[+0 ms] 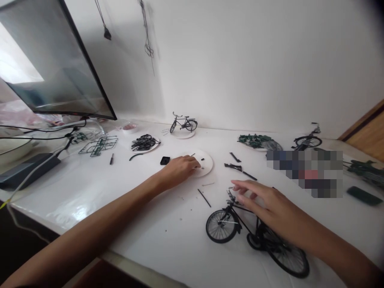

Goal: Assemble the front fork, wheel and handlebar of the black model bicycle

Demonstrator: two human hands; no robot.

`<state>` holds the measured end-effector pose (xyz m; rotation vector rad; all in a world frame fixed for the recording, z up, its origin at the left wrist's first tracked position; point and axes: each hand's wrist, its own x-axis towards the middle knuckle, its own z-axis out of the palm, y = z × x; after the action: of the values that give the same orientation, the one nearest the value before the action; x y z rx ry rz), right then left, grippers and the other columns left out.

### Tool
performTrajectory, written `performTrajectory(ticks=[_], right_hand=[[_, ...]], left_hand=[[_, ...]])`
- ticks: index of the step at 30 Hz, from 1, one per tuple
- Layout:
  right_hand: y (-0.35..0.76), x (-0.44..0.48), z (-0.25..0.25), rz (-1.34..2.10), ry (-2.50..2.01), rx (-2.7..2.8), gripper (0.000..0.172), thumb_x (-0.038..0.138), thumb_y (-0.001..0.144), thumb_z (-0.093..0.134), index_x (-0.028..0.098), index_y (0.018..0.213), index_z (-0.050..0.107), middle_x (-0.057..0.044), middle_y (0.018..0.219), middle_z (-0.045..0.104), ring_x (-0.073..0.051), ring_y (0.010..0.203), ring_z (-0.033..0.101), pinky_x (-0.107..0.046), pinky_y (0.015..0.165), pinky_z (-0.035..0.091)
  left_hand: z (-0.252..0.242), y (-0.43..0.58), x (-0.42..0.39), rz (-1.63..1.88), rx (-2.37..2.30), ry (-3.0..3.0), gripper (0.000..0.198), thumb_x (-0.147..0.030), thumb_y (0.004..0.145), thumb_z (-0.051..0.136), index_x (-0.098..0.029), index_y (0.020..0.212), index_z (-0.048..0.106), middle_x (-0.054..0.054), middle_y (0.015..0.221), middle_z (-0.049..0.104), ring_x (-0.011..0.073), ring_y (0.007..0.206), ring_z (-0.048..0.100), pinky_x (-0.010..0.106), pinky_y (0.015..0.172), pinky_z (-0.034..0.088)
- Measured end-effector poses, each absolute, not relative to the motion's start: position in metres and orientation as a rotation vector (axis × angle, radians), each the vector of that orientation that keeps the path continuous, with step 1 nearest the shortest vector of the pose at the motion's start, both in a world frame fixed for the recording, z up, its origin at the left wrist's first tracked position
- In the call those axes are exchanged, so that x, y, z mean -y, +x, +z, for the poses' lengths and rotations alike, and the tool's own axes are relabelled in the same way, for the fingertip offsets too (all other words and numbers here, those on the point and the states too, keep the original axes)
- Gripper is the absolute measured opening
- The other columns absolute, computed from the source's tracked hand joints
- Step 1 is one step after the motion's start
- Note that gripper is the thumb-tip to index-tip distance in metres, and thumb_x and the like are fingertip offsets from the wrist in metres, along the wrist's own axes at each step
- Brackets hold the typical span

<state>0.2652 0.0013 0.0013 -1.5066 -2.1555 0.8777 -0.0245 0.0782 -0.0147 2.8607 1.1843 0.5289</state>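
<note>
A black model bicycle (228, 228) lies on the white table near the front, front wheel to the left. My right hand (264, 204) hovers over its frame and handlebars with fingers stretched out, holding nothing that I can see. My left hand (180, 168) reaches forward onto a white plate (207, 162) with small dark parts on it. Its fingers are curled together at the plate; what they pinch is too small to make out. A thin black rod (204, 198) lies on the table between the two hands.
A finished model bicycle (183, 123) stands on a white disc at the back. Plates of black parts (144, 143) and green parts (256, 141) sit beside it. Green sprues (99, 145), a monitor (51, 60) and cables are at left. Another bicycle (308, 140) is at right.
</note>
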Motion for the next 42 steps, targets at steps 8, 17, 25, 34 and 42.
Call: performTrajectory(ticks=[8, 17, 25, 34, 42], right_hand=[[0.246, -0.001, 0.005, 1.301, -1.339, 1.959, 0.041, 0.045, 0.091, 0.058, 0.023, 0.125, 0.065, -0.008, 0.113, 0.073, -0.024, 0.109, 0.067, -0.040, 0.099, 0.049], [0.273, -0.002, 0.019, 1.272, -1.363, 2.009, 0.030, 0.046, 0.086, 0.065, 0.022, 0.100, 0.076, -0.006, 0.094, 0.076, -0.020, 0.084, 0.069, -0.031, 0.075, 0.054], [0.294, -0.005, 0.025, 1.411, -1.278, 1.897, 0.018, 0.037, 0.083, 0.072, 0.020, 0.086, 0.072, -0.004, 0.081, 0.070, -0.013, 0.065, 0.058, -0.025, 0.058, 0.048], [0.273, -0.006, 0.016, 1.090, -1.182, 1.546, 0.024, 0.040, 0.082, 0.072, 0.021, 0.095, 0.065, -0.003, 0.079, 0.066, -0.013, 0.064, 0.056, -0.026, 0.057, 0.047], [0.250, 0.015, 0.029, 0.851, -1.208, 1.489, 0.022, 0.040, 0.081, 0.071, 0.023, 0.092, 0.064, -0.002, 0.077, 0.062, -0.013, 0.060, 0.054, -0.027, 0.054, 0.048]], left_hand=[[-0.022, -0.016, -0.085, 0.570, -1.212, 2.811, 0.021, -0.013, 0.097, 0.044, -0.013, 0.096, 0.065, 0.010, 0.095, 0.065, 0.0207, 0.090, 0.060, 0.030, 0.073, 0.048], [-0.020, -0.030, -0.079, 0.784, -1.169, 2.586, 0.021, -0.012, 0.094, 0.046, -0.014, 0.105, 0.064, 0.010, 0.108, 0.062, 0.0141, 0.083, 0.064, 0.027, 0.072, 0.054], [-0.005, -0.023, -0.057, 0.924, -0.992, 2.532, 0.019, -0.010, 0.089, 0.051, -0.016, 0.103, 0.063, 0.009, 0.104, 0.062, 0.0136, 0.084, 0.062, 0.028, 0.074, 0.056], [0.017, 0.003, -0.016, 1.024, -0.749, 2.491, 0.023, -0.014, 0.098, 0.047, -0.019, 0.110, 0.065, 0.009, 0.107, 0.065, 0.0159, 0.096, 0.063, 0.031, 0.082, 0.054], [0.011, 0.013, -0.017, 1.185, -0.729, 1.678, 0.007, -0.019, 0.085, 0.069, -0.015, 0.089, 0.071, 0.008, 0.091, 0.070, 0.0177, 0.083, 0.069, 0.034, 0.078, 0.061]])
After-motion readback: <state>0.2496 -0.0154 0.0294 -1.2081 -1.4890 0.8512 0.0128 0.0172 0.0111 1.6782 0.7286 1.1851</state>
